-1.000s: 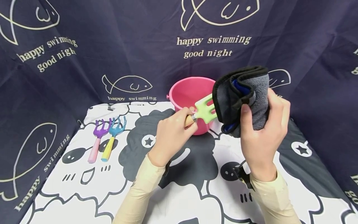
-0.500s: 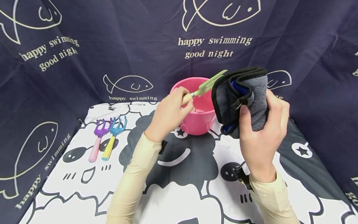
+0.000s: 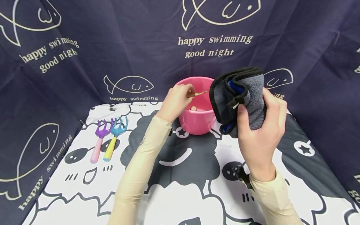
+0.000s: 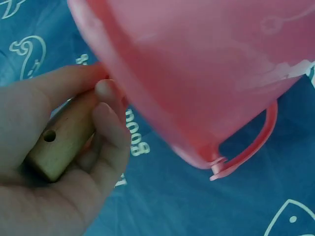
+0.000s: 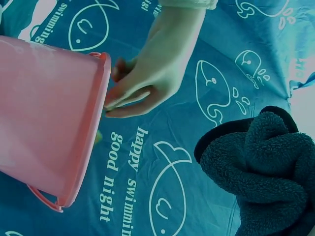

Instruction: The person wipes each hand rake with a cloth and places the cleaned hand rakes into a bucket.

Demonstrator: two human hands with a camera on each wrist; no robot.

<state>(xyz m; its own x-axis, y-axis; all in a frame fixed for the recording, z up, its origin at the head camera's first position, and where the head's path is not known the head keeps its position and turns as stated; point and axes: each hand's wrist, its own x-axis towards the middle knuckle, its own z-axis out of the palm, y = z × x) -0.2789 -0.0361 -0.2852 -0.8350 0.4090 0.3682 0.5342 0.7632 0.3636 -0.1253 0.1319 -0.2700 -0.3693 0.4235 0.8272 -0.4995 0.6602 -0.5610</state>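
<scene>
My left hand (image 3: 178, 101) is over the mouth of a pink bucket (image 3: 197, 122), gripping a garden fork by its wooden handle (image 4: 69, 135). The fork's green head (image 3: 202, 93) shows nearly edge-on inside the rim, its far end behind the towel; a green bit (image 5: 98, 136) peeks past the rim in the right wrist view. Held up at the right of the bucket is a folded grey towel (image 3: 254, 93) with black edging and blue inside. My right hand (image 3: 261, 134) grips it, thumb across the near face and fingers along the right side.
To the left, a purple fork with a pink handle (image 3: 97, 150) and a blue fork with a yellow handle (image 3: 109, 148) lie side by side on the sheep-print cloth (image 3: 180, 200). Dark fish-print curtains (image 3: 157, 47) stand behind and at both sides.
My left hand has moved up and away to the bucket's mouth, and the green fork has turned from face-on to edge-on. The towel has shifted slightly left in my right hand.
</scene>
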